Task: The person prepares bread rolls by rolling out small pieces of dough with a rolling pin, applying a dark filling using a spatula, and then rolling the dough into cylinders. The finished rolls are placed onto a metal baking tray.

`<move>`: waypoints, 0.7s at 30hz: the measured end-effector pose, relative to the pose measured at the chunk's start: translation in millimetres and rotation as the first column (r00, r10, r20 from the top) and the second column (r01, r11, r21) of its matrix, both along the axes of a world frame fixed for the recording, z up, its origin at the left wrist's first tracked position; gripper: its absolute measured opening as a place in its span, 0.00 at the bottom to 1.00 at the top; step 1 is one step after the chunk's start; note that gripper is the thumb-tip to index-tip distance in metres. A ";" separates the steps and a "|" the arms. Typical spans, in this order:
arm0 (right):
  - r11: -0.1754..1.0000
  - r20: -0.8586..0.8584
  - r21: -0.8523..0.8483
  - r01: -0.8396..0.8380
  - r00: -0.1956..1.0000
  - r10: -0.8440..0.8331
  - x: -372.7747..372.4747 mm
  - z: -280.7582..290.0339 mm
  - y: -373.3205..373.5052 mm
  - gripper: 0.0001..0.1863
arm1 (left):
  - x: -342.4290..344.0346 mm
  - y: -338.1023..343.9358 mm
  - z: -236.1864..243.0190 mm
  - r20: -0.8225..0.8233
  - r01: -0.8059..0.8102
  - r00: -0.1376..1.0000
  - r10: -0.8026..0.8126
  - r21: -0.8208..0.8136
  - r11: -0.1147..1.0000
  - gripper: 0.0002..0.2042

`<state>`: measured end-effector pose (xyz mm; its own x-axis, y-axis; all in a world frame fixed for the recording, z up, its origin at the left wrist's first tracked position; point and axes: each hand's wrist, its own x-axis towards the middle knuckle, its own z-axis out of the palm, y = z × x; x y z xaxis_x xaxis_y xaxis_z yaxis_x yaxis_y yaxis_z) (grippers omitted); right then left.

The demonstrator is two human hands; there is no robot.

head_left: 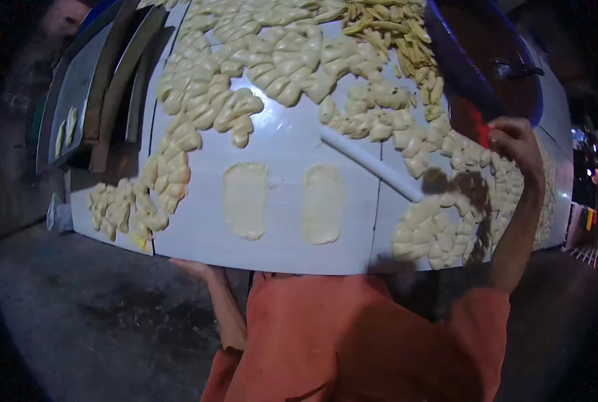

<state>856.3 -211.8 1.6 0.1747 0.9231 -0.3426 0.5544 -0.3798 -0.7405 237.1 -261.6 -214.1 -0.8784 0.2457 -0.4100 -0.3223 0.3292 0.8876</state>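
Two flat strips of rolled-out dough, a left strip (245, 201) and a right strip (323, 204), lie side by side on the white table in front of me. My right hand (517, 144) is raised at the right, its fingers closed on a red tool (481, 130); the tool's far end is hard to make out. It reaches to the near edge of a blue-lined tub (440, 50) of brown filling (480, 47). My left hand (195, 269) rests at the table's front edge with fingers stretched out, partly hidden. A white rolling pin (371, 165) lies diagonally right of the strips.
Many pale dough pieces (289, 57) cover the table's far side and both flanks. Yellow banana-like pieces (406, 40) are heaped beside the tub, with a dark-handled utensil (517, 68) inside it. Trays (84, 74) stand at far left, one holding two filled-looking dough pieces (66, 130).
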 end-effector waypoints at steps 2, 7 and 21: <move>0.987 0.017 0.023 -0.161 0.987 0.161 -48.3 -8.6 -18.4 0.11 | -17.9 -10.3 -31.6 0.026 0.126 0.990 -0.140 0.301 0.945 0.38; 0.866 0.213 0.097 -0.490 0.860 0.463 -163.8 -54.6 -44.1 0.10 | -27.6 -24.1 -27.7 0.075 0.190 0.970 -0.230 0.353 0.916 0.40; 0.760 0.727 0.235 -0.606 0.629 0.277 -229.9 -79.4 -84.4 0.07 | -12.0 -10.0 -16.8 0.104 0.092 0.984 -0.142 0.388 0.917 0.37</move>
